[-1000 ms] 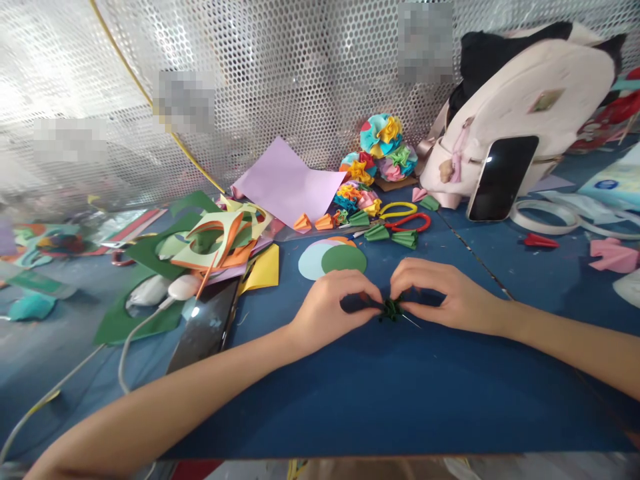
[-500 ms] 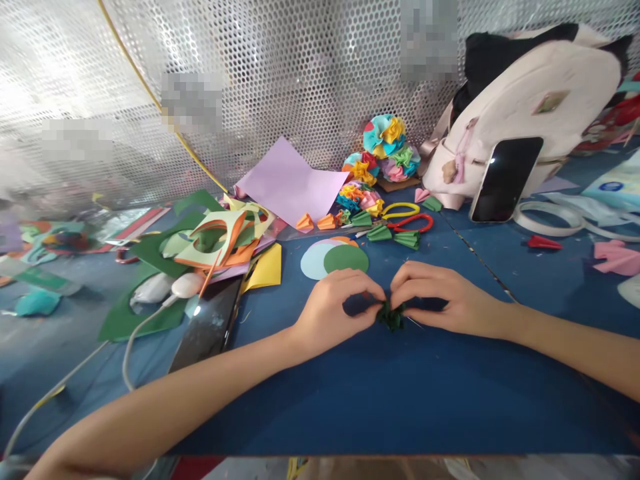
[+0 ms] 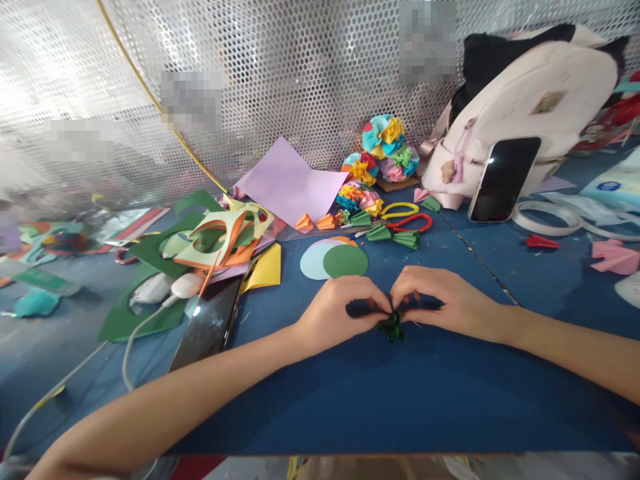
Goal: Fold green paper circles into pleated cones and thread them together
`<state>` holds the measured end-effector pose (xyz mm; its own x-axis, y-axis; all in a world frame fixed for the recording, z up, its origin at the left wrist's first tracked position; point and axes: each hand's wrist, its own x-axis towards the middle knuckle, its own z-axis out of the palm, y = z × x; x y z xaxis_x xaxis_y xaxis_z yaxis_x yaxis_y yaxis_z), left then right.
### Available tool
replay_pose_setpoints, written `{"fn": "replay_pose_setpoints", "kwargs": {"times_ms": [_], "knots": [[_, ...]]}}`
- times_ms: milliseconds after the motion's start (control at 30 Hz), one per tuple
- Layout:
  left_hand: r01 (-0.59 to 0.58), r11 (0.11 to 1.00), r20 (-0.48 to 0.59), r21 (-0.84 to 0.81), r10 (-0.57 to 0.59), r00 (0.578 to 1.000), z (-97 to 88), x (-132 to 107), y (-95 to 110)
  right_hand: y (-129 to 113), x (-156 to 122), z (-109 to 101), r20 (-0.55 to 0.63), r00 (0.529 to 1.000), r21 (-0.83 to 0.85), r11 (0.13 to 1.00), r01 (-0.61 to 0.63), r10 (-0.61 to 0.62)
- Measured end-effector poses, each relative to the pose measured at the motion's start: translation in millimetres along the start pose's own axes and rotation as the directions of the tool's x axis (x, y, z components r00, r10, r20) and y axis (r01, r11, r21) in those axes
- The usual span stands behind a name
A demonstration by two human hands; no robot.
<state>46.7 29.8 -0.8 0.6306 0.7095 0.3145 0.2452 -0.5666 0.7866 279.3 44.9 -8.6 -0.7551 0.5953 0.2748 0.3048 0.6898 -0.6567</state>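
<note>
Green crumpled paper bundle (image 3: 393,328) sits near the middle of the blue work mat (image 3: 400,407), close to the mat's front-to-back centre. Far left of the bundle lie cut green and orange paper scraps (image 3: 220,243) and a dark smartphone (image 3: 205,327). Nearer, the left hand (image 3: 343,310) curves inward, its fingers (image 3: 375,298) almost closed and pinching the bundle's left side. Behind the bundle, a green paper circle (image 3: 345,261) overlaps a pale blue paper circle (image 3: 311,261), and paper pom-pom flowers (image 3: 384,139) stand further back. The right hand (image 3: 445,300) mirrors the left, its fingertips (image 3: 403,291) pressing the bundle's right side, apparently keeping the folds gathered between both hands. Far right of the bundle, a second smartphone (image 3: 505,179) leans upright against a pale pink backpack (image 3: 530,87), which props it up.
</note>
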Motion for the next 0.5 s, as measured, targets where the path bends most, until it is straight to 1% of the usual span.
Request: {"fn": "replay_pose_setpoints", "kwargs": {"times_ms": [167,267,367,500], "knots": [[0.039,0.999,0.018,-0.030,-0.039,0.999,-0.5,0.3,0.2,-1.9,0.5,-0.2,-0.010,1.000,-0.025,1.000,0.000,0.000],[-0.017,1.000,0.064,-0.003,0.017,0.998,-1.1,0.1,-0.1,-1.9,1.0,0.2,-0.026,0.998,-0.054,0.997,0.047,-0.048],[-0.090,0.995,0.102,0.053,0.084,0.991,-2.1,0.2,0.5,1.0,1.5,1.0,-0.009,0.994,-0.086,0.991,0.105,-0.106],[-0.147,0.983,0.075,0.109,0.139,0.987,-1.9,0.2,1.2,4.1,1.3,0.7,0.004,0.990,-0.108,0.984,0.140,-0.141]]}}
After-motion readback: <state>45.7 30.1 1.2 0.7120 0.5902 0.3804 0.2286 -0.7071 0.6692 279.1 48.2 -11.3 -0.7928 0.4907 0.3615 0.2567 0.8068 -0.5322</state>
